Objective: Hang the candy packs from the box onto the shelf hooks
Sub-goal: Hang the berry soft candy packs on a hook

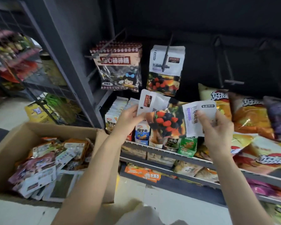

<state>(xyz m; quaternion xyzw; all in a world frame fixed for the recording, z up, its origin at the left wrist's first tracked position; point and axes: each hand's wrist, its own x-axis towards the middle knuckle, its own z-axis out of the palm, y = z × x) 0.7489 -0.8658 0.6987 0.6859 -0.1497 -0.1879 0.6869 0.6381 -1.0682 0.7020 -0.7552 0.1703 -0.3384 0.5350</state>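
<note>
Box of packs at lower left; left hand and right hand each pinch a berry pack below a stocked hook; thread each header hole squarely onto the hook.

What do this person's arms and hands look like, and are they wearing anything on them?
Both forearms are bare up to the bottom edge of the picture: no sleeves, gloves, watch or bracelet show. The left hand and right hand carry no visible rings. The image is too blurred to judge the nails.
</note>
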